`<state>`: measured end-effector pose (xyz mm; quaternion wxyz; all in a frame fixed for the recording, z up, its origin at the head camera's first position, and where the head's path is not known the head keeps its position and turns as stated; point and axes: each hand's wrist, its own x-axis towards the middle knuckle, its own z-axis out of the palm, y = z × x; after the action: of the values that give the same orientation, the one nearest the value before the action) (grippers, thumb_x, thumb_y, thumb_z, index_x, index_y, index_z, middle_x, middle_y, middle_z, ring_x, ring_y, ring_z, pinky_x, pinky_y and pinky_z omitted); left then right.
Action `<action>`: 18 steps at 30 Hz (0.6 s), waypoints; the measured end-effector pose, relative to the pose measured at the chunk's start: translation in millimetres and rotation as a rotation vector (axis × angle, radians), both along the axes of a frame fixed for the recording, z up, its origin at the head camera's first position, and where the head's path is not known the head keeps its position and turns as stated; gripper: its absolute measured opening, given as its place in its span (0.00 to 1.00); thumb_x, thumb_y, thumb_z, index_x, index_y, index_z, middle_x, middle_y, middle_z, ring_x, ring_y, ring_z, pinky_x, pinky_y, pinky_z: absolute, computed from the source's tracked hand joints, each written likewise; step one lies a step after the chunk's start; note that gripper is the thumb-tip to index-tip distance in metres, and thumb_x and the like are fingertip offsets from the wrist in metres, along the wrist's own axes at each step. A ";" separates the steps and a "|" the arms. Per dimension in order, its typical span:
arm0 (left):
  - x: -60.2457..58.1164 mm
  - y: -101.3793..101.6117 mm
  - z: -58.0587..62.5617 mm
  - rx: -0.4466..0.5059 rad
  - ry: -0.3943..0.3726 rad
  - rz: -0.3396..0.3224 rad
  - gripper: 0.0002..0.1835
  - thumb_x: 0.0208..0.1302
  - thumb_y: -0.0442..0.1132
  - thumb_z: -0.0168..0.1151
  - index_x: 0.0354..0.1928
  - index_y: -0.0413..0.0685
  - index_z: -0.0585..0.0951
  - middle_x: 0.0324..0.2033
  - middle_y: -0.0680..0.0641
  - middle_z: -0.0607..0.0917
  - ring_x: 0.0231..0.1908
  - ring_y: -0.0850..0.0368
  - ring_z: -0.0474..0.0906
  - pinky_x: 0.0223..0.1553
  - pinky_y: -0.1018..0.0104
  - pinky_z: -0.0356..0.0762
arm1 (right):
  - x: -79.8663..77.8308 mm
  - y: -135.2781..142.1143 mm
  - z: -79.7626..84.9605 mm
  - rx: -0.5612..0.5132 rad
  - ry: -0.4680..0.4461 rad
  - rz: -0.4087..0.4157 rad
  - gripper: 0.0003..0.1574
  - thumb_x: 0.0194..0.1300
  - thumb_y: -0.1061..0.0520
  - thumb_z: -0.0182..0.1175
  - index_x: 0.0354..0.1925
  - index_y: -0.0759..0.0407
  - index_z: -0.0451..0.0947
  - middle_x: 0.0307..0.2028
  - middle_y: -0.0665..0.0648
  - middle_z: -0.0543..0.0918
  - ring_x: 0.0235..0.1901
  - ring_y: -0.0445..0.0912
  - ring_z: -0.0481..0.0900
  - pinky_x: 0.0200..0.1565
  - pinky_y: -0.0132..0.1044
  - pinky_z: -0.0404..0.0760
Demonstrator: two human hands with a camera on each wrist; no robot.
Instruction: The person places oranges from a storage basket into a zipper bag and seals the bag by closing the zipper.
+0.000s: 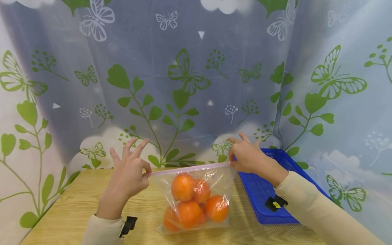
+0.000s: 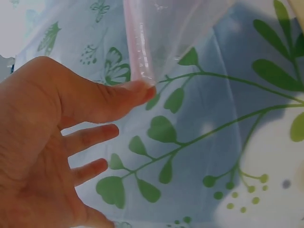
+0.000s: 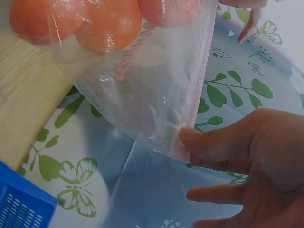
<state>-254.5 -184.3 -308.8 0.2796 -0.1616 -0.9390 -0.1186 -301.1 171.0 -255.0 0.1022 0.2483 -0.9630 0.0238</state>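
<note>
A clear zip bag (image 1: pixel 214 183) with a pink top strip hangs spread between the two hands. Several oranges (image 1: pixel 190 212) sit in its lower part. My left hand (image 1: pixel 127 177) pinches the strip's left corner between thumb and forefinger, the other fingers spread upward. At the opposite corner my right hand (image 1: pixel 249 156) pinches the strip the same way. The right wrist view has the right thumb (image 3: pixel 204 142) on the pink corner of the bag. In the left wrist view the left thumb (image 2: pixel 118 97) presses on the other end of the strip.
A blue plastic basket (image 1: pixel 260 209) stands at the right on the wooden table (image 1: pixel 61 217), beneath the right forearm. Behind and at the sides hangs a cloth (image 1: pixel 137 47) printed with leaves and butterflies.
</note>
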 end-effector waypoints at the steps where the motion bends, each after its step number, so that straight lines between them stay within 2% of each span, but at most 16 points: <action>1: -0.6 -0.9 -2.5 0.019 0.001 -0.004 0.13 0.52 0.29 0.72 0.20 0.59 0.88 0.75 0.41 0.69 0.77 0.31 0.52 0.64 0.07 0.38 | -0.1 1.3 -2.2 -0.011 0.007 0.019 0.11 0.61 0.61 0.71 0.24 0.49 0.85 0.72 0.70 0.71 0.68 0.75 0.68 0.52 0.78 0.78; 2: -1.5 -1.8 -5.5 0.039 0.000 -0.014 0.11 0.54 0.30 0.72 0.24 0.57 0.89 0.74 0.40 0.71 0.75 0.31 0.56 0.66 0.09 0.44 | -0.1 2.5 -4.5 -0.021 0.009 0.037 0.10 0.62 0.61 0.70 0.25 0.50 0.84 0.71 0.71 0.72 0.63 0.73 0.74 0.46 0.67 0.85; 3: -2.6 -2.7 -8.7 0.058 -0.004 -0.023 0.07 0.56 0.31 0.73 0.29 0.54 0.90 0.73 0.39 0.72 0.73 0.31 0.61 0.66 0.13 0.53 | 0.1 3.5 -7.0 -0.034 0.009 0.058 0.09 0.63 0.62 0.69 0.27 0.52 0.83 0.67 0.71 0.76 0.55 0.70 0.80 0.39 0.55 0.87; 4: -4.2 -3.6 -12.3 0.079 -0.016 -0.035 0.05 0.59 0.33 0.73 0.36 0.51 0.90 0.72 0.38 0.73 0.72 0.31 0.65 0.66 0.17 0.60 | -0.3 4.4 -9.6 -0.046 0.012 0.079 0.08 0.65 0.62 0.68 0.29 0.53 0.82 0.62 0.69 0.80 0.47 0.65 0.83 0.32 0.46 0.84; 6: -8.0 -5.0 -20.6 0.119 -0.067 -0.054 0.15 0.65 0.40 0.71 0.52 0.45 0.87 0.71 0.36 0.74 0.68 0.31 0.71 0.64 0.25 0.71 | -1.8 6.4 -15.9 -0.084 -0.004 0.102 0.06 0.67 0.63 0.65 0.32 0.56 0.79 0.50 0.64 0.83 0.35 0.55 0.83 0.28 0.37 0.77; 9: -13.3 -6.1 -35.8 0.178 -0.244 -0.059 0.37 0.72 0.55 0.62 0.73 0.37 0.69 0.70 0.33 0.74 0.64 0.32 0.77 0.61 0.33 0.79 | -5.8 7.4 -27.4 -0.138 0.011 0.113 0.04 0.69 0.63 0.63 0.36 0.58 0.76 0.35 0.56 0.80 0.29 0.47 0.76 0.28 0.36 0.76; 12: -15.9 -5.2 -52.0 0.203 -0.459 -0.016 0.52 0.73 0.70 0.49 0.79 0.32 0.54 0.71 0.30 0.73 0.64 0.31 0.77 0.61 0.33 0.79 | -13.0 5.8 -40.2 -0.194 0.061 0.100 0.04 0.70 0.61 0.63 0.39 0.60 0.76 0.33 0.58 0.82 0.26 0.46 0.77 0.27 0.38 0.78; 13: -16.3 -3.9 -57.0 0.212 -0.521 -0.005 0.54 0.72 0.72 0.45 0.79 0.30 0.54 0.70 0.30 0.72 0.65 0.30 0.76 0.61 0.33 0.78 | -15.6 4.7 -44.2 -0.216 0.077 0.090 0.05 0.70 0.61 0.63 0.40 0.61 0.76 0.34 0.59 0.84 0.25 0.46 0.77 0.27 0.38 0.78; 15: -17.4 0.1 -65.9 0.245 -0.600 -0.012 0.52 0.73 0.74 0.41 0.77 0.33 0.60 0.69 0.31 0.75 0.65 0.30 0.76 0.62 0.32 0.77 | -19.4 2.7 -51.6 -0.278 0.089 0.074 0.08 0.71 0.59 0.62 0.44 0.64 0.75 0.37 0.62 0.85 0.26 0.48 0.80 0.28 0.40 0.81; 18: -19.4 7.3 -76.5 0.338 -0.655 -0.086 0.45 0.75 0.70 0.43 0.76 0.39 0.66 0.67 0.33 0.78 0.65 0.32 0.76 0.65 0.32 0.75 | -22.1 -1.6 -64.6 -0.400 0.001 0.033 0.21 0.74 0.56 0.59 0.58 0.67 0.69 0.35 0.66 0.86 0.24 0.49 0.80 0.27 0.43 0.82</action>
<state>-273.9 -177.0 -385.3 -0.0184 -0.1058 -0.9383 -0.3289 -323.2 169.4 -319.5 0.1494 0.2386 -0.9349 0.2163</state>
